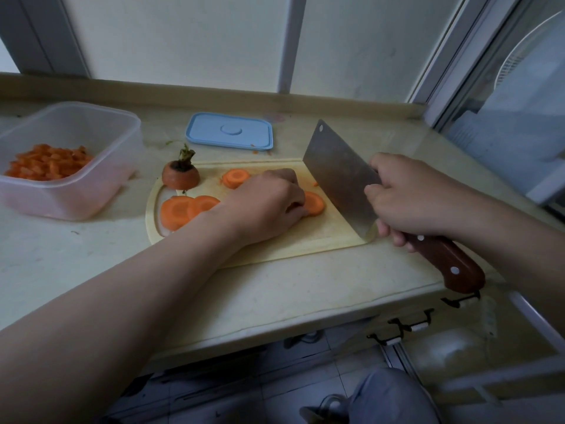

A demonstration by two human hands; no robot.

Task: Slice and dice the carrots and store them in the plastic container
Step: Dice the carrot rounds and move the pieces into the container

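Observation:
On a pale cutting board [305, 243] lie round carrot slices [180, 209], with another small stack [234, 177] farther back. My left hand [266, 203] holds down a carrot slice [315, 203] with curled fingers. My right hand [415, 197] grips a cleaver [339, 175] by its brown wooden handle, the blade standing on edge just right of that slice. A cut carrot top [180, 175] with its stem sits at the board's back left corner. The clear plastic container [101, 191] at the left holds diced carrot [46, 163].
A light blue lid [229, 131] lies flat behind the board near the wall. The counter's front edge runs close below the board, with hooks under it. A window frame and a fan stand at the right. A knee shows below.

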